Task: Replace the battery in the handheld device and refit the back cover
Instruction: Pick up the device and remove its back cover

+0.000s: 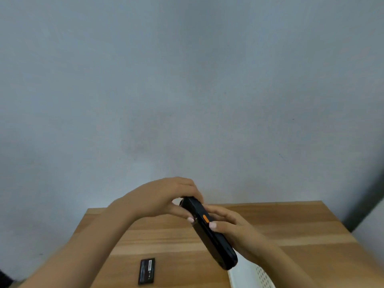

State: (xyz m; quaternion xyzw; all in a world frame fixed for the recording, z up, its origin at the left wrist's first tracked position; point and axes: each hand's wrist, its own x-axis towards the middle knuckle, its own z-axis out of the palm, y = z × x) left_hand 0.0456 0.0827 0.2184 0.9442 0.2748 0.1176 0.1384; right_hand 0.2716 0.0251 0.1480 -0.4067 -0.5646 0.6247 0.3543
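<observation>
A black handheld device [209, 235] with an orange side button is held edge-on above the wooden table [291, 229]. My left hand [162, 198] wraps over its far end from the left, thumb on its side. Its middle is gripped from the right by my right hand [232, 225], thumb just below the orange button. A flat black battery [147, 271] lies on the table near the front, left of the device and apart from both hands. The device's back side is hidden from me.
A white perforated object [251, 276] lies on the table under the device's near end. A plain grey wall stands right behind the table's far edge. The table's right edge drops off near a dark strip [365, 206].
</observation>
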